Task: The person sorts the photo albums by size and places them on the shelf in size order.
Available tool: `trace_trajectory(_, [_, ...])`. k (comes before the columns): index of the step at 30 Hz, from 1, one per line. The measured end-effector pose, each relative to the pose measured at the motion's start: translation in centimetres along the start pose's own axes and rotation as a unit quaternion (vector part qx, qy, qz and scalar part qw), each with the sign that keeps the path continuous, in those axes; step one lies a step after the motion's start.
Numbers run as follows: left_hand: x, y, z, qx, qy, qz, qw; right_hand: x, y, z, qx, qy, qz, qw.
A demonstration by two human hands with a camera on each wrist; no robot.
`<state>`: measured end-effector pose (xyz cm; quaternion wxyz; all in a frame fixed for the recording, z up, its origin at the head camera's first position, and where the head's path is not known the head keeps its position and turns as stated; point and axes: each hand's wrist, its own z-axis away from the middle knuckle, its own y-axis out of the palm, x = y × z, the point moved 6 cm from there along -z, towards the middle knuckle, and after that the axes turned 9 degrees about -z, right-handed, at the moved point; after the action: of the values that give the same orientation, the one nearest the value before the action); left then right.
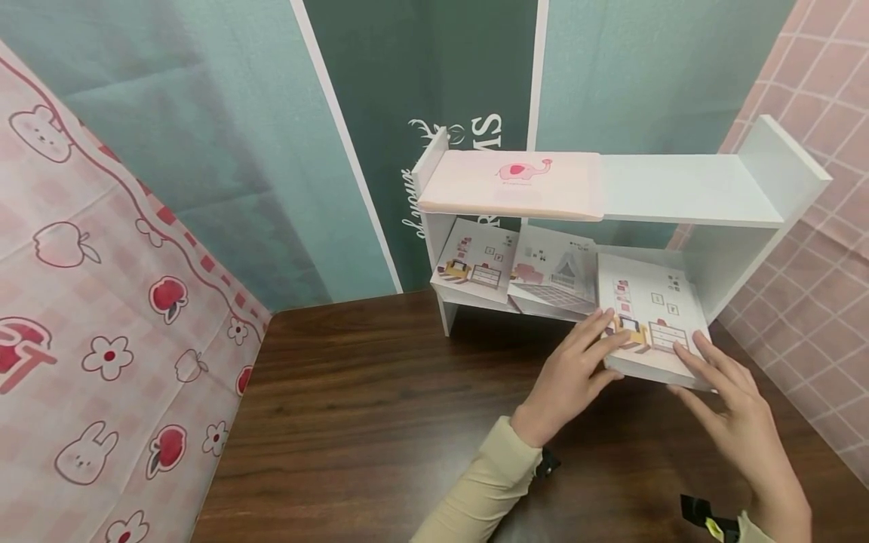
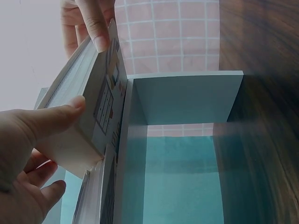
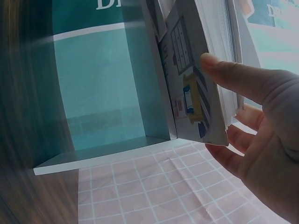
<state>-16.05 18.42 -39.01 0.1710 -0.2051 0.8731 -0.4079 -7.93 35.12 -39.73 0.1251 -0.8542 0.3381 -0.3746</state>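
Note:
Both hands hold a thick white book point(image 1: 655, 313) with a yellow chair and a dresser on its cover; it lies on the right part of the white shelf's lower board. At its front left corner, my left hand point(image 1: 566, 377) has fingers on the cover and thumb at the front edge. My right hand point(image 1: 736, 411) grips the front right corner likewise. In the left wrist view, the left thumb and fingers point(image 2: 77, 105) span the book's thickness. Seen from the right wrist, the right hand point(image 3: 261, 107) pinches the book's corner, its pages showing.
Left of the held book, a book with a tent picture point(image 1: 553, 268) and one with a dresser picture point(image 1: 478, 260) lie on the lower board. A pink elephant packet point(image 1: 509, 185) covers the left of the upper board point(image 1: 686, 185). The shelf stands on a brown wooden table point(image 1: 339, 415).

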Motion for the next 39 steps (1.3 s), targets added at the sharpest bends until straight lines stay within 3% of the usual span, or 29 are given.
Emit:
trace_trajectory(11, [0.01, -0.01, -0.03, 0.013, -0.004, -0.018, 0.9998, -0.23, 0.09, 0.04, -0.006, -0.005, 0.001, 1.0])
trace_trajectory(39, [0.53, 0.4, -0.62, 0.01, -0.01, -0.002, 0.9999, -0.54, 0.25, -0.37, -0.008, 0.01, 0.012, 1.0])
